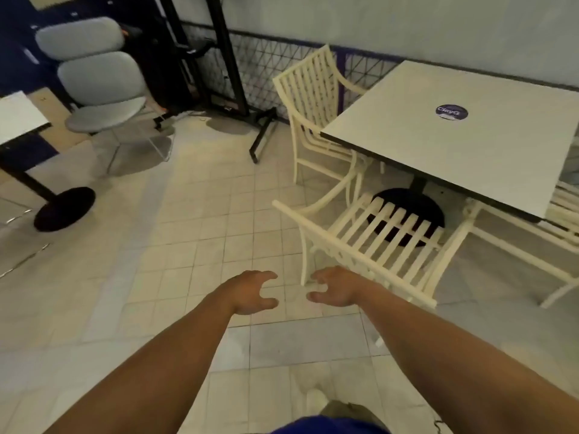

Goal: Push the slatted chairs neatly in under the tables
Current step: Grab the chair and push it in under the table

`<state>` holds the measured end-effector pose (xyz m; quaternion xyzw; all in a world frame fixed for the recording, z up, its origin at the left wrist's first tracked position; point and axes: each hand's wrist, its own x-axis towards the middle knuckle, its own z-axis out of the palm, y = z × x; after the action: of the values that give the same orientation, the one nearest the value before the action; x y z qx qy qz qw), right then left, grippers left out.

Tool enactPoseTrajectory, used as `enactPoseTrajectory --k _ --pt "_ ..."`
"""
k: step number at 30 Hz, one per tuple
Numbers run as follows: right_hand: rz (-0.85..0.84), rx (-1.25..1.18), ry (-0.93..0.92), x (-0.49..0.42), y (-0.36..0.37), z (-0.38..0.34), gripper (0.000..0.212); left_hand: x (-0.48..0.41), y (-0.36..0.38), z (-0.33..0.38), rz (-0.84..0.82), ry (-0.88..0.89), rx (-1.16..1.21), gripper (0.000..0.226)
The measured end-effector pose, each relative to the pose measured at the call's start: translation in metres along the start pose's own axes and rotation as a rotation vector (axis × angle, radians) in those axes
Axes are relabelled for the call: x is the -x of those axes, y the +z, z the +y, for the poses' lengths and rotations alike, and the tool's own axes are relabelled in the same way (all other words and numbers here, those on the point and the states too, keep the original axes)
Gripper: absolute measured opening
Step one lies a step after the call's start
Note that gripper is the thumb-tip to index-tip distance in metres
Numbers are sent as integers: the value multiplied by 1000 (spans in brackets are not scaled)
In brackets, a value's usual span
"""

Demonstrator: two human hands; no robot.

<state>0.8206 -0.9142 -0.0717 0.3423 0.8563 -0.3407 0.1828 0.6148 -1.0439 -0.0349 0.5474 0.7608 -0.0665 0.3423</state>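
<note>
A cream slatted chair (388,242) stands at the near side of a square white table (463,145), its seat partly under the tabletop and its backrest toward me. A second slatted chair (316,98) sits at the table's left side, also partly under it. Part of a third slatted chair (532,245) shows at the right. My left hand (250,292) hovers over the floor with fingers spread, holding nothing. My right hand (336,288) is open too, just in front of the near chair's backrest corner, close to it but not gripping.
A grey padded chair (100,89) stands at the back left beside another table (18,117) with a round black base (64,208). A black metal stand (260,133) and wire fence line the wall. Tiled floor stretches between the tables.
</note>
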Motion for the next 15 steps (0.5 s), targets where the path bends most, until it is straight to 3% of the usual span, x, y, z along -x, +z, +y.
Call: enactPoseTrajectory --k 8,15 --pt "465 -126 244 21 -30 50 60 -118 -70 44 14 354 -222 77" --pt "343 -155 585 4 -5 86 64 -221 -79 49 -66 602 -481 75"
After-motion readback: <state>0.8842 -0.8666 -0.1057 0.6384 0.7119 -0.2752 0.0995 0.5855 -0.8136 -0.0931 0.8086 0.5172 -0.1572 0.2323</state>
